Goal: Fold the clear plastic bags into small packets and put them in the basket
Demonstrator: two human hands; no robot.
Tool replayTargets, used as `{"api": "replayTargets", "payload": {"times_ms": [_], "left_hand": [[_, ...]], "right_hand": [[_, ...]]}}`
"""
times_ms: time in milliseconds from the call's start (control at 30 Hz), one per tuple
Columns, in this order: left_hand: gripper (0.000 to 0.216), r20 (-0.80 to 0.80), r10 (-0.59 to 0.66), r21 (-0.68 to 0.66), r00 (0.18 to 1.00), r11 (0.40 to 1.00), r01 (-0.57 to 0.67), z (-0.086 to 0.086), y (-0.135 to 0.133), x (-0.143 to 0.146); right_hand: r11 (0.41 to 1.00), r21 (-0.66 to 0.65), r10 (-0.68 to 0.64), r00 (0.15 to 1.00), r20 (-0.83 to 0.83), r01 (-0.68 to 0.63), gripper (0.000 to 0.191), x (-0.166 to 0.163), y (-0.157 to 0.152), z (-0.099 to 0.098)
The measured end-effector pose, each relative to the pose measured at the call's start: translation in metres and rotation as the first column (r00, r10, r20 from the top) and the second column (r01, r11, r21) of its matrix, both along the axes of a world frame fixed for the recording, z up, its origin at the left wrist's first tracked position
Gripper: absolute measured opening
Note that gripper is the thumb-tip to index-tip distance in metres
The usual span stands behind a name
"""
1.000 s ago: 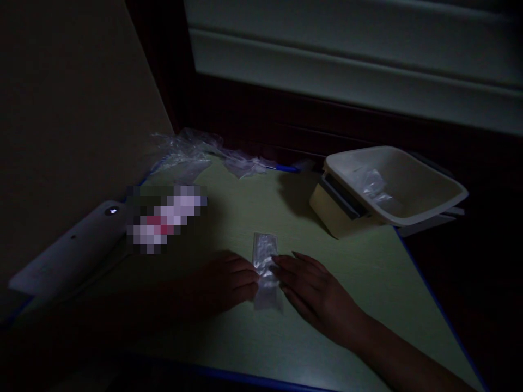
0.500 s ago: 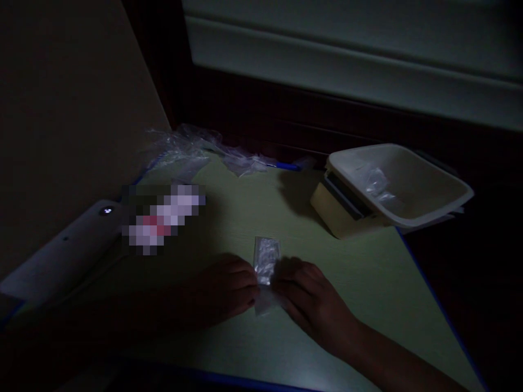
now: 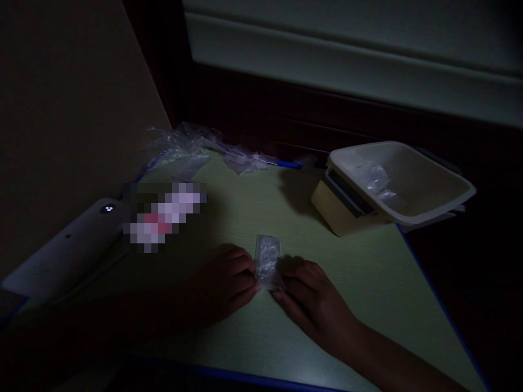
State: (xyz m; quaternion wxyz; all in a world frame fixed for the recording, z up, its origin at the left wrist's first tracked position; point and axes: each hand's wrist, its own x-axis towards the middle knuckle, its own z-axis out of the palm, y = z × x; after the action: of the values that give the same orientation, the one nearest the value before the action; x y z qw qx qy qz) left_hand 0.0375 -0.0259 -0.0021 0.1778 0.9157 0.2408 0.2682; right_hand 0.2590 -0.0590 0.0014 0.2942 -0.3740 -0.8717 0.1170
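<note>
A small clear plastic packet [image 3: 268, 261] lies on the pale green tabletop, its near edge toward me. My left hand [image 3: 231, 277] is closed at the packet's left near corner, fingertips pressed on its edge. On the other side, my right hand [image 3: 312, 294] pinches the right near corner, thumb below and fingers bent above. The near flap is folded up onto the packet. Dim light hides what, if anything, is inside it.
A cream plastic bin [image 3: 402, 185] with crumpled clear plastic [image 3: 378, 179] inside stands at the right. Loose clear plastic bags [image 3: 192, 144] and a blue pen-like item [image 3: 288, 164] lie along the back edge. A white power strip-like object [image 3: 61, 250] and a pixelated item [image 3: 163, 218] are left.
The flap that stuck out toward me below the packet is now folded up between my hands. My fingers have stayed at the same two corners.
</note>
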Motion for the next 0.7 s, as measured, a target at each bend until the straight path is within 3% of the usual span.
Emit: {"api": "replayTargets", "payload": {"times_ms": [167, 467, 700], "left_hand": [[0.023, 0.061, 0.084, -0.067, 0.995, 0.995, -0.080, -0.0023, 0.0007, 0.0016], [0.022, -0.005, 0.136, -0.096, 0.991, 0.986, -0.135, -0.0069, 0.0024, 0.0026], [0.025, 0.007, 0.201, -0.041, 0.979, 0.979, -0.201, -0.0064, 0.0024, 0.0057]], "right_hand": [[0.999, -0.039, -0.033, 0.999, -0.018, 0.032, 0.008, -0.0009, 0.0018, -0.0003], [0.996, 0.013, -0.085, 0.990, -0.109, 0.087, 0.008, -0.0021, 0.0030, -0.0047], [0.998, 0.055, 0.011, 1.000, -0.003, -0.011, 0.011, -0.0033, 0.0041, -0.0014]]}}
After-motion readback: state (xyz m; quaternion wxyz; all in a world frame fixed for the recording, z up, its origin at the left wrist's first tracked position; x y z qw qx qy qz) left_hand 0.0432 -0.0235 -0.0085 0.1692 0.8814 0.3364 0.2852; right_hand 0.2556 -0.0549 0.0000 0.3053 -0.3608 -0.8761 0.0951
